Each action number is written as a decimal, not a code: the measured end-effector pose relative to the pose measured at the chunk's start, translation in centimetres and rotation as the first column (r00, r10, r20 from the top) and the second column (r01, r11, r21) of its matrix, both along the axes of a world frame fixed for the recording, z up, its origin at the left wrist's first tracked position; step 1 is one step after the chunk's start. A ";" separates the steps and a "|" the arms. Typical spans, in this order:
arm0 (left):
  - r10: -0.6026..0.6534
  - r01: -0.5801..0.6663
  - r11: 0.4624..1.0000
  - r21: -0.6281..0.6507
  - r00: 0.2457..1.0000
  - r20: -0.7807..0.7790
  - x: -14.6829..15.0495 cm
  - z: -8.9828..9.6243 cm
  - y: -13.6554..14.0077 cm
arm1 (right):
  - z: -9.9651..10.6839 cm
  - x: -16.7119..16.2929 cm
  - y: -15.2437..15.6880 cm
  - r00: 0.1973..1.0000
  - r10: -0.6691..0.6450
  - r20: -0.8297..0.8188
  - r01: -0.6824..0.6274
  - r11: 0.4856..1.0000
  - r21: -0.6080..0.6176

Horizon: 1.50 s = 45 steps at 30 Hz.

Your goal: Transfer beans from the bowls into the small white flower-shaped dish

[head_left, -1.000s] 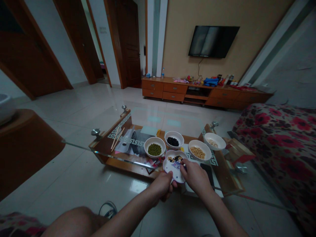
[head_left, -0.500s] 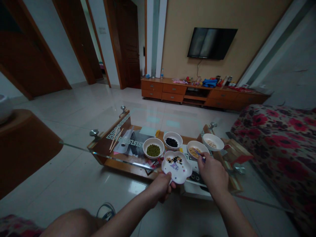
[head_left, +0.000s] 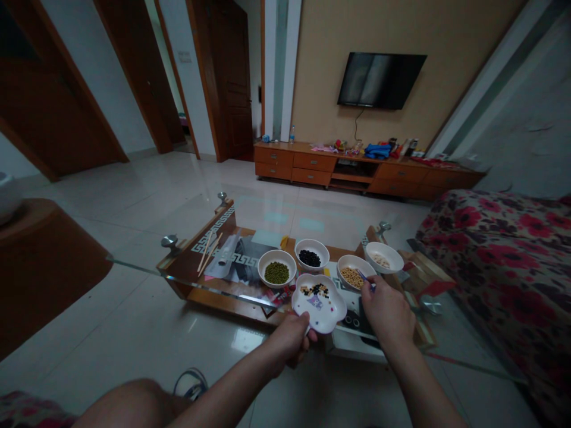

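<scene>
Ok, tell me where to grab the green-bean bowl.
Grip the green-bean bowl by its left rim, probably coming from the left: the wide edge is exposed there, while the black-bean bowl and scalloped dish crowd its right.

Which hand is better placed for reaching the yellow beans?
Probably the right hand: it holds a slim tool at the yellow beans; the left hand holds the flower-shaped dish.

Left hand [head_left: 292, 337] and right hand [head_left: 388, 310] outstretched, fingers [head_left: 313, 336] of both curled
</scene>
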<state>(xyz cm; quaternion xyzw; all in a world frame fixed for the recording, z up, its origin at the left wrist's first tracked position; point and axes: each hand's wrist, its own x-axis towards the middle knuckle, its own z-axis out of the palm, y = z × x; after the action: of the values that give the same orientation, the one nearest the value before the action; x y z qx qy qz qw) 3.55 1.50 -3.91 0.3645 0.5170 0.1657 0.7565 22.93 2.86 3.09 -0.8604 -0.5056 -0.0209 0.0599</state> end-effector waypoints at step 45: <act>-0.017 0.017 1.000 -0.009 1.000 -0.026 0.1 -0.1 -0.1 | -3.0 -2.2 0.1 0.845 0.507 -0.169 -0.533 0.824 -0.193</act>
<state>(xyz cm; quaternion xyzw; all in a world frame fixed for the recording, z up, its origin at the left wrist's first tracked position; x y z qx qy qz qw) 3.67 1.44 -3.97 0.3677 0.5243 0.1525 0.7527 20.72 2.99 0.12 -0.6906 -0.7158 0.1030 -0.0097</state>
